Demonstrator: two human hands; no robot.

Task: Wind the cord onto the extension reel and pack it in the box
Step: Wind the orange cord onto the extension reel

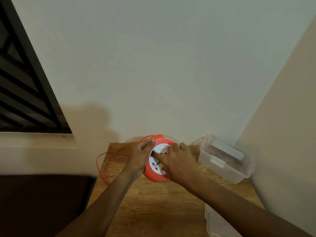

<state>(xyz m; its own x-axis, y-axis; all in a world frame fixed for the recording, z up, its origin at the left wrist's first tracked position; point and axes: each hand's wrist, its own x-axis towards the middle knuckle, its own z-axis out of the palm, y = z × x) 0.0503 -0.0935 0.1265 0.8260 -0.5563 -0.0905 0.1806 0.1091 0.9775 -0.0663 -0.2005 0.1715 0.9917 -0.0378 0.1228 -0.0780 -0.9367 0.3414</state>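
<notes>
Midway through winding: the reel (158,161), an orange drum with a white socket face, is held on edge just above the table (153,202), its face turned toward the camera. Left hand (139,155) grips the orange rim on the reel's left side, fingers curled round the edge, and appears also to pinch the cord (109,153) where it meets the drum. Right hand (176,164) lies across the white face with fingers bent onto it, apparently turning the inner part; whether it holds a knob cannot be told. A long loose run of cord loops out to the left, over the table edge and down, so much winding seems to remain. Box (225,161), clear plastic, stands open near the right rear corner, well apart from the reel; its lid (215,224) lies on the table's near right edge.

For good technique, judged from this pose: keep the left hand steady as a guide, letting cord slide through under light tension so turns lie side by side; rotate with the right hand in even strokes; watch the hanging loop, which could snag on the table edge or kink; stop before the plug is dragged hard against the drum
</notes>
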